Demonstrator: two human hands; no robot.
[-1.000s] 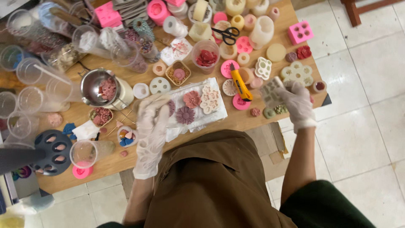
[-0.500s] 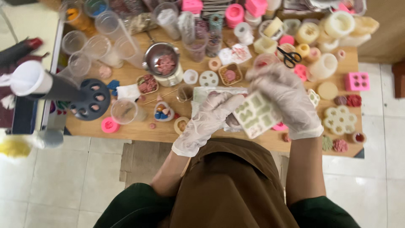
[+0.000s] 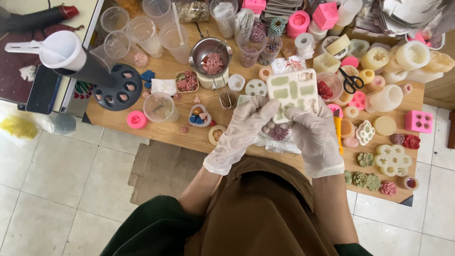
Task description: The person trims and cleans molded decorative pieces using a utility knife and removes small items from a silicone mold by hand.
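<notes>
Both my hands wear thin white gloves and hold a pale rectangular silicone mould [image 3: 292, 91] with green-filled cavities above the wooden table [image 3: 166, 128]. My left hand [image 3: 244, 128] grips its lower left edge. My right hand [image 3: 313, 130] grips its lower right edge. Under the mould, pink and dark red flower-shaped pieces [image 3: 278, 132] lie on a plastic sheet, partly hidden by my hands.
A small metal pot [image 3: 210, 57] with pink material stands behind the mould. Clear plastic cups [image 3: 142, 31], scissors [image 3: 350, 80], a pink block mould [image 3: 419, 121], white cylinder moulds [image 3: 386, 97] and green and pink flower casts [image 3: 372, 180] crowd the table. A dark round holder [image 3: 118, 87] sits left.
My right hand picked the mould up from the table's right side and brought it to the middle; my left hand joined it. The view shifted left and closer.
</notes>
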